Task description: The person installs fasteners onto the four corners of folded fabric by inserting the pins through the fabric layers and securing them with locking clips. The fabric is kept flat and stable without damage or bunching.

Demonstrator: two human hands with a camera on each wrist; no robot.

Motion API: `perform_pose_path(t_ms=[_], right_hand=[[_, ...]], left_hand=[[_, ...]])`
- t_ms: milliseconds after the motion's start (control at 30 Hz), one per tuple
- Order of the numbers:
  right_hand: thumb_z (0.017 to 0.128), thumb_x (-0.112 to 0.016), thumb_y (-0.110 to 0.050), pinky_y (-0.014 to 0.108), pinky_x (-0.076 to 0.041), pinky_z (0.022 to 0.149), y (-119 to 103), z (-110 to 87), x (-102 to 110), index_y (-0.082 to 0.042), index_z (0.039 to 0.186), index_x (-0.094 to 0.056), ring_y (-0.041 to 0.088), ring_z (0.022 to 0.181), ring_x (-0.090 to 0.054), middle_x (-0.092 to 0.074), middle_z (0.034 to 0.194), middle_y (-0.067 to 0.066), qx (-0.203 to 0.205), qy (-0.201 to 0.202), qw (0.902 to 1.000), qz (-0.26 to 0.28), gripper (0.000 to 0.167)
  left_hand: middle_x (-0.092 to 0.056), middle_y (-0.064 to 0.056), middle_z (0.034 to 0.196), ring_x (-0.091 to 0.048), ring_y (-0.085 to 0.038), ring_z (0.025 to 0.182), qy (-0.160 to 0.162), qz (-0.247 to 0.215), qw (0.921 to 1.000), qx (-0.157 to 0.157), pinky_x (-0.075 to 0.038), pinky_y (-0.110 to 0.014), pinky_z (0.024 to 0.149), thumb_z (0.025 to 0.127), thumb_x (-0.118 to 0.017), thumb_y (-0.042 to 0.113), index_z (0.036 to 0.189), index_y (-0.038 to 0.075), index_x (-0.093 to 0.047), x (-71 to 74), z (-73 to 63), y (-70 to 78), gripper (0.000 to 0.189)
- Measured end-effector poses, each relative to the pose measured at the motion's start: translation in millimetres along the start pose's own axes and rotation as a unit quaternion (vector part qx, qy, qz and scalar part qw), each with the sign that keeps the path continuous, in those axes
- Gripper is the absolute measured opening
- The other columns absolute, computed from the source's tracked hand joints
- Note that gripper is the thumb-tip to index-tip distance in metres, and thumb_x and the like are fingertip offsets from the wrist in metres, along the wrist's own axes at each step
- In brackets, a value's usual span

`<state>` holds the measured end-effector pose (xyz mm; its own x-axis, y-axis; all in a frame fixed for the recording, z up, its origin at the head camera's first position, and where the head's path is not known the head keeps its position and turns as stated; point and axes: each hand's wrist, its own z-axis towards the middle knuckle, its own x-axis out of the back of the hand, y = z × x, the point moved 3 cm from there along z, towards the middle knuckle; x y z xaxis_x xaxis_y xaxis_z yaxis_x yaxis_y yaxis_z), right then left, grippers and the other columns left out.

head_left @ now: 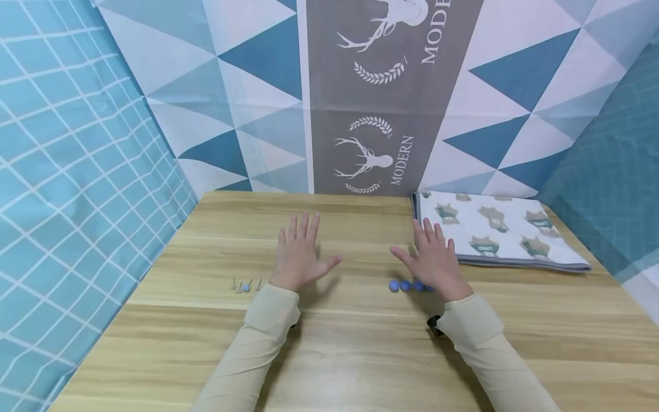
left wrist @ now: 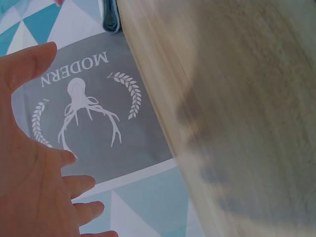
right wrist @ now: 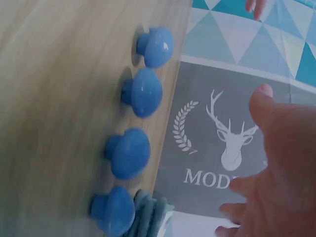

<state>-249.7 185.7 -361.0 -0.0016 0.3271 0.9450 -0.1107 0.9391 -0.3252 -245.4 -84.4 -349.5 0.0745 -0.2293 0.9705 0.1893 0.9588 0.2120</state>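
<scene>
My left hand (head_left: 298,257) is held over the wooden table (head_left: 350,366) with its fingers straight and spread, holding nothing. To its left stand several small tack-like pieces (head_left: 239,289) with thin upright stems, one with a light blue base (head_left: 246,288). My right hand (head_left: 435,264), also spread and holding nothing, is above a row of blue mushroom-shaped knobs (head_left: 394,285); its wrist partly covers the rightmost. In the right wrist view the glossy blue knobs (right wrist: 146,93) show round caps on short stems, apart from the fingers. The left wrist view shows only my palm and fingers (left wrist: 86,186).
A folded white cloth with bear prints and a grey edge (head_left: 494,229) lies at the table's back right. A patterned curtain (head_left: 268,114) hangs behind the table, and a blue checked sheet (head_left: 77,171) rises along the left side.
</scene>
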Motion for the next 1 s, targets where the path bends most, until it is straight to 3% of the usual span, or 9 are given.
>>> perform_pose_path(t_ms=[133,267,433,633,800,1000], right_hand=[[0.094,-0.039,-0.063,0.07,-0.005,0.115,9,10.1,9,-0.006,0.155,-0.007,0.046,0.148,0.002,0.001,0.161,0.023,0.016,0.017,0.9997,0.008,0.089],[0.096,-0.037,-0.061,0.07,-0.005,0.114,32,31.2,26,-0.003,0.154,-0.009,0.048,0.147,0.001,0.0,0.16,0.026,0.026,0.008,0.9996,-0.002,0.087],[0.095,-0.032,-0.066,0.071,-0.006,0.114,75,58.3,39,0.001,0.153,-0.008,0.05,0.146,0.001,-0.001,0.158,0.03,0.018,-0.041,0.9985,-0.032,0.092],[0.095,-0.033,-0.065,0.071,-0.006,0.113,120,71.2,47,0.005,0.152,-0.003,0.054,0.143,0.001,0.001,0.156,0.034,-0.009,-0.102,0.9941,-0.036,0.095],[0.096,-0.04,-0.058,0.071,-0.009,0.112,144,75.8,51,0.01,0.149,-0.003,0.059,0.139,-0.003,-0.003,0.151,0.041,-0.002,-0.14,0.9899,-0.023,0.094],[0.092,-0.044,-0.064,0.071,-0.016,0.11,170,82.7,49,0.018,0.145,-0.013,0.061,0.135,-0.012,-0.013,0.146,0.044,-0.008,-0.169,0.9837,-0.061,0.102]], left_hand=[[-0.004,-0.011,0.163,-0.004,-0.037,0.151,-0.005,-0.003,1.0,0.004,-0.013,-0.06,0.121,0.084,-0.055,0.065,0.156,0.016,-0.006,-2.1,-2.6,-3.6,0.1],[-0.003,-0.01,0.163,-0.002,-0.036,0.151,-0.004,-0.002,1.0,0.003,-0.012,-0.059,0.121,0.084,-0.054,0.066,0.156,0.017,-0.005,-2.6,-3.5,-5.2,0.1],[-0.006,-0.011,0.163,-0.005,-0.036,0.151,0.006,-0.006,1.0,0.001,-0.013,-0.059,0.121,0.083,-0.055,0.065,0.156,0.016,-0.008,-2.8,-4.7,-7.6,0.099],[-0.009,-0.012,0.163,-0.008,-0.037,0.151,0.024,-0.006,0.9997,-0.001,-0.013,-0.06,0.121,0.083,-0.059,0.062,0.155,0.015,-0.013,-1.0,-4.9,-10.7,0.098],[-0.004,-0.01,0.163,-0.006,-0.036,0.151,0.009,0.005,0.9999,0.008,-0.011,-0.058,0.122,0.083,-0.057,0.064,0.156,0.016,-0.01,-0.2,-3.6,-11.3,0.099],[-0.002,-0.008,0.164,-0.001,-0.035,0.151,-0.006,0.006,0.9999,0.011,-0.01,-0.057,0.122,0.084,-0.055,0.065,0.156,0.016,-0.007,-1.7,-4.3,-10.4,0.099]])
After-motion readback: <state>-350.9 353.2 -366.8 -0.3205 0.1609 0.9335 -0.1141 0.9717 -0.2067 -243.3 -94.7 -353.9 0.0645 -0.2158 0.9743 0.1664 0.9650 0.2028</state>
